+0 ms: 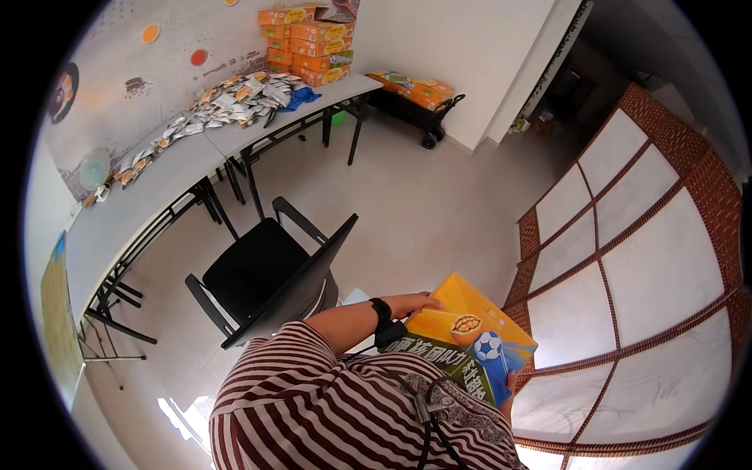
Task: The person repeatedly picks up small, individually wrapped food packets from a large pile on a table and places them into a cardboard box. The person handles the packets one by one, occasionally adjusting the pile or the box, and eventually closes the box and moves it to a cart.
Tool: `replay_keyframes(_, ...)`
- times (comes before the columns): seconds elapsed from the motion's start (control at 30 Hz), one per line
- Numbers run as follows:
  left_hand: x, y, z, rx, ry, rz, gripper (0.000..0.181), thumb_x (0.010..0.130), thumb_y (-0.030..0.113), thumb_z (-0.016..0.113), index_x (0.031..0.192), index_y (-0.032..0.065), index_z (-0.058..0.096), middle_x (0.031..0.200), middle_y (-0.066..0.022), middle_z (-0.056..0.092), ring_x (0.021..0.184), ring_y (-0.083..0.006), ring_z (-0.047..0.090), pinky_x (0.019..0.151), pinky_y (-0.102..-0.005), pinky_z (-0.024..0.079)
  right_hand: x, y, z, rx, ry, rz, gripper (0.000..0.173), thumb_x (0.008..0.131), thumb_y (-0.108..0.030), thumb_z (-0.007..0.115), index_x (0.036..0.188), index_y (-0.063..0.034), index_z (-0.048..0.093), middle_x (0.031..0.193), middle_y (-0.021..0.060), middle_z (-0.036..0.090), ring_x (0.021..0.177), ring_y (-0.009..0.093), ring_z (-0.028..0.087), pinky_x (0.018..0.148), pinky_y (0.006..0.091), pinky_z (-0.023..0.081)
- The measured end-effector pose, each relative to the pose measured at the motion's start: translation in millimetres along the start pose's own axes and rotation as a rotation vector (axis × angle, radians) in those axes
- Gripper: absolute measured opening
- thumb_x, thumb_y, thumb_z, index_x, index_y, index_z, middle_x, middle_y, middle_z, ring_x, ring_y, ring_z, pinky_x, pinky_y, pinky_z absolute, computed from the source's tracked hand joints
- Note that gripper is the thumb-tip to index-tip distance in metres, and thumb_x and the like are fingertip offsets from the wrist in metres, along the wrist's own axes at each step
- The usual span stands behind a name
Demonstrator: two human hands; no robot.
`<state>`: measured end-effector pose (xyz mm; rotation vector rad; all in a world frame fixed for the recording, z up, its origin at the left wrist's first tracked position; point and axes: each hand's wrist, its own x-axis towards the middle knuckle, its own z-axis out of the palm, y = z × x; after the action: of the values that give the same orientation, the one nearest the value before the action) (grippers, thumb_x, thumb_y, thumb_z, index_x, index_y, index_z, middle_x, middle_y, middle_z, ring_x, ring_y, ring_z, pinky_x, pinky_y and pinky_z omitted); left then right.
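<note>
I hold a yellow, green and blue printed carton (464, 329) close against my striped shirt. Its face shows a walnut, a football and large writing. My left hand (420, 302), with a black band on the wrist, grips the far left edge. On the near right side, the fingers of my right hand (510, 385) press along the edge; the rest of that hand is hidden. Beside the left wrist, a small black object (389, 335) partly overlaps the carton.
A black office chair (258, 270) stands at my left. Against the wall, folding tables (176, 170) bear heaped sachets (241, 100), a blue cloth (301, 98) and stacked orange cartons (320, 47). Beyond stands a black cart (405, 106) loaded with cartons. A woven-frame folding screen (623, 282) rises at right.
</note>
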<state>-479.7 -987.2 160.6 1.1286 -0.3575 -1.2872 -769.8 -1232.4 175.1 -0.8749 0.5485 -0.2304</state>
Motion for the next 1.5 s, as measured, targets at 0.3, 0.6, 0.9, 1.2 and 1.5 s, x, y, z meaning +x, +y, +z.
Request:
replay_keyframes(0.3, 36.2, 49.0, -15.6, -0.113, 0.199, 0.133, 0.07, 0.083, 0.032, 0.065, 0.134, -0.0012, 0.031, 0.125, -0.0138, 0.049, 0.111, -0.0193, 0.053, 0.092, -0.0317, 0.043, 130.7, -56.9, 2.3, -0.042, -0.229, 0.105, 0.063, 0.09, -0.048, 0.051, 0.13, -0.0013, 0.04, 0.121, 0.0144, 0.055, 0.103, 0.025, 0.058, 0.085, 0.0351, 0.051)
replay_keyframes(0.6, 127.4, 102.6, -62.5, -0.109, 0.188, 0.04, 0.067, 0.084, 0.029, 0.064, 0.136, 0.0018, 0.031, 0.127, -0.0121, 0.049, 0.112, -0.0186, 0.052, 0.093, -0.0308, 0.043, 225.5, -79.2, 6.5, -0.018, -0.189, 0.104, 0.063, 0.089, -0.049, 0.051, 0.13, -0.0019, 0.041, 0.121, 0.0144, 0.055, 0.102, 0.025, 0.059, 0.085, 0.0352, 0.051)
replay_keyframes(0.9, 257.9, 209.9, -145.1, -0.015, 0.04, -0.048, 0.074, 0.082, 0.032, 0.066, 0.137, 0.0005, 0.028, 0.13, -0.0151, 0.044, 0.117, -0.0222, 0.048, 0.096, -0.0334, 0.04, 342.2, -135.6, 29.3, -0.082, -0.007, 0.067, 0.063, 0.09, -0.05, 0.049, 0.131, -0.0028, 0.04, 0.122, 0.0149, 0.054, 0.104, 0.026, 0.058, 0.087, 0.0363, 0.049)
replay_keyframes(1.2, 324.6, 284.0, -238.7, -0.089, -0.01, -0.044, 0.064, 0.086, 0.027, 0.061, 0.135, 0.0016, 0.031, 0.127, -0.011, 0.049, 0.114, -0.0175, 0.051, 0.094, -0.0308, 0.042, 461.2, -142.8, 89.7, -0.071, 0.029, 0.088, 0.064, 0.09, -0.051, 0.047, 0.132, -0.0037, 0.04, 0.124, 0.0154, 0.054, 0.106, 0.026, 0.057, 0.09, 0.0374, 0.047)
replay_keyframes(1.5, 359.4, 348.3, -344.0, -0.256, 0.206, 0.146, 0.07, 0.083, 0.025, 0.065, 0.136, 0.0004, 0.027, 0.124, -0.0137, 0.05, 0.111, -0.0216, 0.053, 0.093, -0.0338, 0.044, 640.1, -184.0, 163.3, -0.17, -0.134, 0.144, 0.056, 0.09, -0.044, 0.052, 0.125, -0.001, 0.045, 0.115, 0.0148, 0.057, 0.097, 0.024, 0.061, 0.081, 0.0348, 0.052)
